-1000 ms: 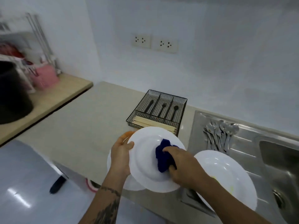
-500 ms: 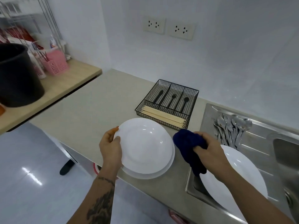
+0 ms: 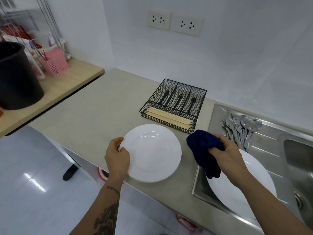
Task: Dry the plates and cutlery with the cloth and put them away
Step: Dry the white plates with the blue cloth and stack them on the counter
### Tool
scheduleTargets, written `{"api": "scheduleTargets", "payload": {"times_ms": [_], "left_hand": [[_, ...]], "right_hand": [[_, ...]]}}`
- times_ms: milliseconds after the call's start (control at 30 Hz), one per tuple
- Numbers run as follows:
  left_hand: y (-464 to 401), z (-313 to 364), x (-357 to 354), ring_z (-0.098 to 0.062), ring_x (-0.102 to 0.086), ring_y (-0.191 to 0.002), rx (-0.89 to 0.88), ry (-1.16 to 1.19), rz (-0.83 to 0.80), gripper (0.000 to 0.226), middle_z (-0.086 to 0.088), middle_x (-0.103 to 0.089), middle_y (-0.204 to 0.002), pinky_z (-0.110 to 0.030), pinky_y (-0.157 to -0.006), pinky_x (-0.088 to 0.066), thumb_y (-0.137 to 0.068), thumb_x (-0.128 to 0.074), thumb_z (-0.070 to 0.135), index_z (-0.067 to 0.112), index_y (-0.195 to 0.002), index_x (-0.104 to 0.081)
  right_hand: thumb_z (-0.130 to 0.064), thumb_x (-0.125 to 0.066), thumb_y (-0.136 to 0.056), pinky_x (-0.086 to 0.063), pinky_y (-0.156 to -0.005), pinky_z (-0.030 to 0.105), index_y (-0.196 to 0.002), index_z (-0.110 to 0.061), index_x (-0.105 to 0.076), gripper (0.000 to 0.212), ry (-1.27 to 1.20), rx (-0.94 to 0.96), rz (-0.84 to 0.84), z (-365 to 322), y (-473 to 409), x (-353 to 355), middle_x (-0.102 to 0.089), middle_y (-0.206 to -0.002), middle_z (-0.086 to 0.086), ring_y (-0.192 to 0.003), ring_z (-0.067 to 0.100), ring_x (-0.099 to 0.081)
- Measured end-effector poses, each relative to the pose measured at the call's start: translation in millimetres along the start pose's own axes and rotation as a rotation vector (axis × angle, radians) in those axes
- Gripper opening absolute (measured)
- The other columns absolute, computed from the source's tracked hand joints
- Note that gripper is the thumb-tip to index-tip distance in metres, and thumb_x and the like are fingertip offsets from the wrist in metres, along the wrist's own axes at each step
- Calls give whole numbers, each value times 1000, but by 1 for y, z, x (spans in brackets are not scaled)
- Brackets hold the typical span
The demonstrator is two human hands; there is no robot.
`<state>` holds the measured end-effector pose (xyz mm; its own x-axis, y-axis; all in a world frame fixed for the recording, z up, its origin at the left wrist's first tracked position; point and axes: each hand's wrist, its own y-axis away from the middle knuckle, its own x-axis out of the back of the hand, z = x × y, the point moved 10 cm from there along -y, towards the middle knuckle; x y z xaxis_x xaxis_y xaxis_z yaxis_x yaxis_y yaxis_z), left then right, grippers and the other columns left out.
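Wet plate (image 3: 237,187) lies lower right of frame, leaning in the sink drainer (image 3: 271,150), round so no long axis, face up toward the camera. Right hand (image 3: 227,155) is directly over its upper rim, fingers curled round the blue cloth (image 3: 203,150); it is nearer. Left hand (image 3: 116,158) pinches the left rim of the plate stack (image 3: 152,153) on the tabletop (image 3: 84,119). Cutlery pile (image 3: 240,129) lies upper right, handles toward the plate.

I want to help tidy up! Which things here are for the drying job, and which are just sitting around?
For the job:
- round white plate on the counter, held by the left hand
- dark blue cloth, gripped by the right hand
- white plate in the steel sink
- shiny metal spoons and forks
- black wire cutlery tray

Just sitting around:
- pink plastic basket
- big black bucket
- white wall sockets
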<state>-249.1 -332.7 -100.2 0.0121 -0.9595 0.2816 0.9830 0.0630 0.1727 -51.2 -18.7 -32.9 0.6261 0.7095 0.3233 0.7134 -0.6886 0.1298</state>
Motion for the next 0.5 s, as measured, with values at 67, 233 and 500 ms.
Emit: {"api": "scheduleTargets", "payload": {"times_ms": [67,233,500], "left_hand": [[3,10,-3,-21,-56,-107,-58,-43,-1,40,0,-64,-119,-34,-96,-47,-89,-46,-2,21,-118,-62],[27,65,-41,-15,-56,-116,-348,-139,-40,39,8,-65,-122,-35,-105,-44,-88,-50,0,27,-111,-65],[149,57,-224,-15,-59,-112,-442,-328,-726,37,7,-60,-124,-27,-94,-48,-92,-59,19,26,-128,-55]], "right_hand": [[1,-58,-88,-56,-83,51,-106,-31,-65,37,-12,-8,14,3,2,8,-70,-100,-3,-94,23,-66],[2,-56,-88,-57,-81,50,-107,-27,-65,36,-111,-31,108,9,7,47,-72,-98,1,-92,27,-68],[6,-54,-84,-56,-72,41,-101,-29,-66,41,-92,-44,327,39,22,135,-72,-90,2,-86,27,-68]]}}
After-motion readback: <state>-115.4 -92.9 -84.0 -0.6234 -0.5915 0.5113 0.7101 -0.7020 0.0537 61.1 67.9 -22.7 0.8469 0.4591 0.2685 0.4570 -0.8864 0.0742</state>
